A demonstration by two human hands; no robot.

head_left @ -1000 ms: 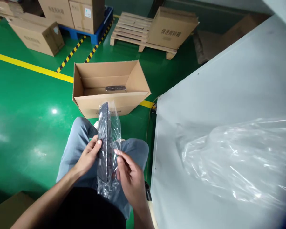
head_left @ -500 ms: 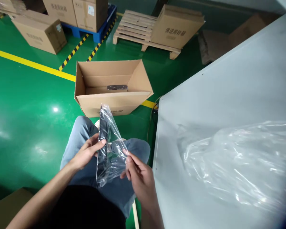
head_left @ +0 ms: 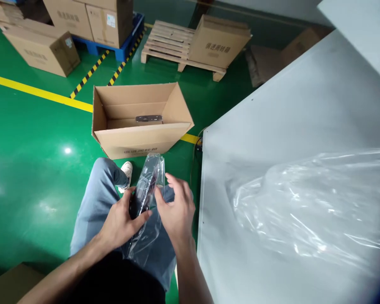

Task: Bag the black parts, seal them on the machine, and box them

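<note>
A long dark part (head_left: 143, 195) lies inside a clear plastic bag (head_left: 152, 164), held tilted above my lap. My left hand (head_left: 122, 220) grips the wrapped part from the left, its thumb across the front. On the other side, my right hand (head_left: 177, 207) has its thumb against the plastic and its index finger held apart from it. Beyond the bag, on the floor, stands an open cardboard box (head_left: 136, 141). Inside that box lies another dark elongated part (head_left: 148, 118) with a shiny surface.
To my right is a large light-grey surface (head_left: 221, 143) with a heap of clear plastic sheeting (head_left: 304, 202) on it. Farther back are a wooden pallet (head_left: 167, 40) bearing a carton (head_left: 220, 44), a blue pallet (head_left: 122, 52) with cartons, and a carton (head_left: 44, 50) on the floor.
My right hand has let go of the bag's stretched-out edge and moved up beside the part. The bag now lies closer around the part, which leans rightward. The camera view has shifted slightly.
</note>
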